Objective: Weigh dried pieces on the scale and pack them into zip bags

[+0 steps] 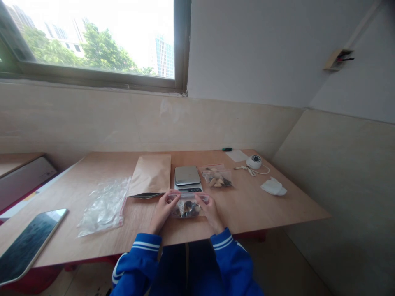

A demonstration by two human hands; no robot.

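Note:
Both hands pinch the top edge of a clear zip bag [187,209] with dark and pale pieces inside, at the table's near edge. My left hand [164,209] is closed on the bag's left corner, and my right hand [211,209] grips its right corner. Just beyond the bag stands a small digital scale [187,176] with a bare metal plate. Right of the scale lie filled zip bags [218,179] holding tan and dark pieces. A brown paper pouch [151,174] rests left of the scale, its mouth toward me.
Clear plastic bags [105,207] lie left on the wooden table [247,209], with a phone or tablet [31,242] at its left edge. To the right are a white dome camera [254,162] with a cable, a white crumpled tissue [274,186], paper [237,156] and a green-handled screwdriver [227,149].

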